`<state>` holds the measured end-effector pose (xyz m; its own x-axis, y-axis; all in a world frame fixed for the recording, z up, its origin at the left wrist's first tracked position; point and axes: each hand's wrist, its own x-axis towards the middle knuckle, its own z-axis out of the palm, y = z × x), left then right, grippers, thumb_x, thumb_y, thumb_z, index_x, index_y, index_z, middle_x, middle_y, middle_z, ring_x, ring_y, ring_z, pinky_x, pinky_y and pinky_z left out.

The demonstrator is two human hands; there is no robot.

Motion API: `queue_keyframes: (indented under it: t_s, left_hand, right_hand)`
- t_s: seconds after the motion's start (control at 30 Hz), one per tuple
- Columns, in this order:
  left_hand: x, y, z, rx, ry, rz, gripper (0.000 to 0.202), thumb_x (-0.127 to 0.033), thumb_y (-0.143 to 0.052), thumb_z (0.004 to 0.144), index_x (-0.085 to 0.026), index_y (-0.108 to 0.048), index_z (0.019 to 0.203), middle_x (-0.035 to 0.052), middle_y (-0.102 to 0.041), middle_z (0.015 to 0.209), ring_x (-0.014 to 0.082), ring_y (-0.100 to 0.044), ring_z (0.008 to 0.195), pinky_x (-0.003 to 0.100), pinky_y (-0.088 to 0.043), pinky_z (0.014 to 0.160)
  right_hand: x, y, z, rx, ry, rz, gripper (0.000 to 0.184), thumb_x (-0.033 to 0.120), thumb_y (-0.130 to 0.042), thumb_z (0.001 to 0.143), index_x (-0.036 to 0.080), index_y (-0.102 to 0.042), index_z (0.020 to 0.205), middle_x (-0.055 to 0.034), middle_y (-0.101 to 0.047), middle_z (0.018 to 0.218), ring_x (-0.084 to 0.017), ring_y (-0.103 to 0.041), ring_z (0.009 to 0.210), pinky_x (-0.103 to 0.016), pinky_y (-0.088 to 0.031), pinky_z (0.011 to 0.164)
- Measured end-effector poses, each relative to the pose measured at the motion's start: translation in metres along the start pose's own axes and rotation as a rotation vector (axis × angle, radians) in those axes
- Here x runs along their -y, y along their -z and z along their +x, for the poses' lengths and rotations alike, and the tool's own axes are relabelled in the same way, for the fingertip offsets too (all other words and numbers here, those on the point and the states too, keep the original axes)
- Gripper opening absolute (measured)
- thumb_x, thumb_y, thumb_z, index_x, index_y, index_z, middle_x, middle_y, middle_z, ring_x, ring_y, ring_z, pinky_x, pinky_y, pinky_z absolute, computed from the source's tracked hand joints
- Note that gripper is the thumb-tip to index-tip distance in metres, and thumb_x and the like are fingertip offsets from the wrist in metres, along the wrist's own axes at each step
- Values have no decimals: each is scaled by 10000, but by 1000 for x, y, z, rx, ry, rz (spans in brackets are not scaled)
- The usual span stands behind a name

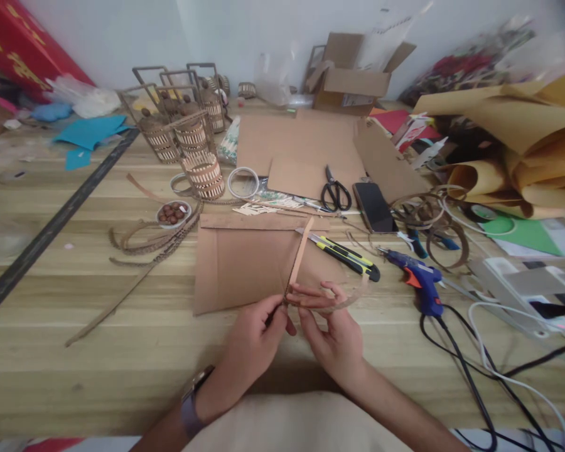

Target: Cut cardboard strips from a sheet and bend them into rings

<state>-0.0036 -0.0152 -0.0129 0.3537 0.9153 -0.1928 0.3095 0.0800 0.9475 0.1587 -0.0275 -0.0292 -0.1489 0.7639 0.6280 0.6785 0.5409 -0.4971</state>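
Both hands meet over the near edge of a brown cardboard sheet (245, 260) on the wooden table. My left hand (257, 342) pinches the lower end of a narrow cardboard strip (300, 254) that rises up and away from it. My right hand (332, 329) has its fingers curled around the same strip, which bends rightward in a curve past its fingertips. A yellow and black utility knife (346, 254) lies just beyond the hands. A blue glue gun (421, 282) rests to the right.
Black scissors (335, 193) and a dark phone (373, 206) lie on flat cardboard further back. Small woven cardboard lanterns (188, 135) stand at back left, near a bowl of brown beads (172, 213). Cables (471, 364) trail at the right; rolled kraft paper (522, 144) fills the far right.
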Motion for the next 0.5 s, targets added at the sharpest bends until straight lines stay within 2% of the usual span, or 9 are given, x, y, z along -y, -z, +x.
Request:
queue_keyframes:
  t_s: [0.1, 0.17, 0.27, 0.33, 0.5]
  left_hand:
    - [1, 0, -1, 40, 21, -24, 363, -435, -415, 974, -183, -668, 910, 3, -668, 680, 137, -552, 575, 226, -378, 552]
    - [0, 2, -2, 39, 19, 16, 403, -467, -401, 975, -185, -658, 844, 5, -652, 650, 140, -541, 553, 228, -366, 532]
    - [-3, 6, -2, 6, -7, 103, 405, -455, -392, 967, -197, -620, 753, 4, -630, 615, 145, -541, 529, 231, -365, 522]
    - [-5, 9, -1, -2, -39, 151, 380, -435, -402, 959, -204, -604, 734, -1, -618, 594, 146, -540, 512, 232, -369, 521]
    - [-11, 17, 0, 32, -91, 199, 372, -398, -403, 951, -203, -580, 688, -12, -606, 555, 130, -518, 479, 221, -356, 509]
  right_hand:
    - [-2, 1, 0, -5, 20, 26, 186, 127, -554, 910, 275, -603, 1012, 7, -797, 926, -192, -749, 937, -423, -460, 972]
    - [-3, -1, 0, -26, 42, 33, 150, 157, -587, 900, 270, -597, 999, 9, -798, 934, -187, -750, 936, -418, -445, 987]
    - [-3, -6, -1, -60, 91, 3, 144, 203, -627, 902, 278, -597, 1021, 11, -799, 960, -180, -749, 944, -399, -441, 984]
    - [-2, -9, 0, -83, 100, -10, 139, 179, -607, 914, 283, -601, 1006, 18, -800, 961, -166, -750, 928, -391, -436, 987]
    - [8, -9, 2, -106, 52, 20, 109, 166, -588, 925, 271, -582, 951, 21, -799, 936, -161, -756, 891, -401, -436, 988]
